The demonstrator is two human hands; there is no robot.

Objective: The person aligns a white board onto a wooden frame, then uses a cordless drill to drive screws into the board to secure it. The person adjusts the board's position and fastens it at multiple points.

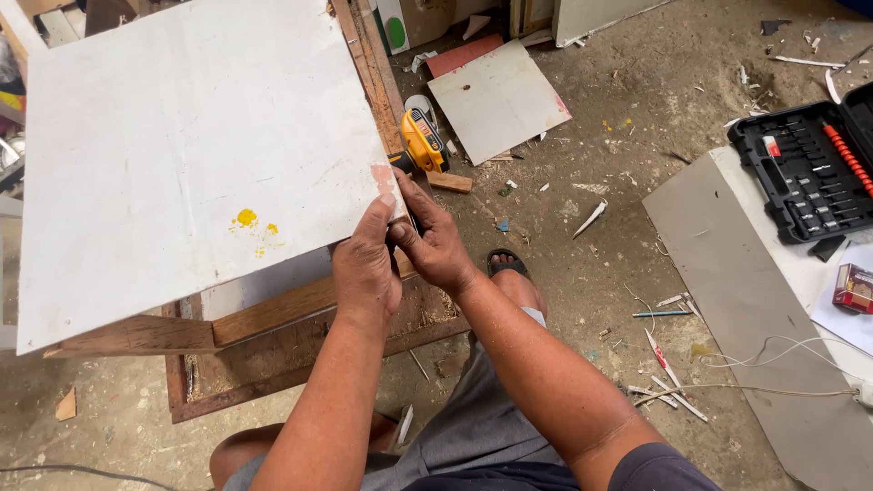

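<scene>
Head view, looking down. I see a large white board (182, 155) lying tilted over a wooden frame (273, 350) — this is the work surface, standing on a dusty floor (591, 273) strewn with chips and offcuts.

Right of it, a grey sheet (737, 309) lies on the floor; at its far end sits an open black tool case (805, 173) with bits in rows. A smaller white panel (498, 98) lies on the floor beyond the frame.

A yellow-and-black power drill (421, 145) rests against the board's right edge, just above the hands.

Both hands meet at the board's near right corner. The left hand (366, 268) is curled closed, thumb and fingers pinching the corner of the board. The right hand (438, 241) presses in beside it, fingers bent, touching the same corner — whether it grips anything I cannot tell; its palm side is hidden.

A sandalled foot (506, 264) shows below the right wrist.

Small yellow paint spots (247, 221) mark the board near its lower edge.
</scene>
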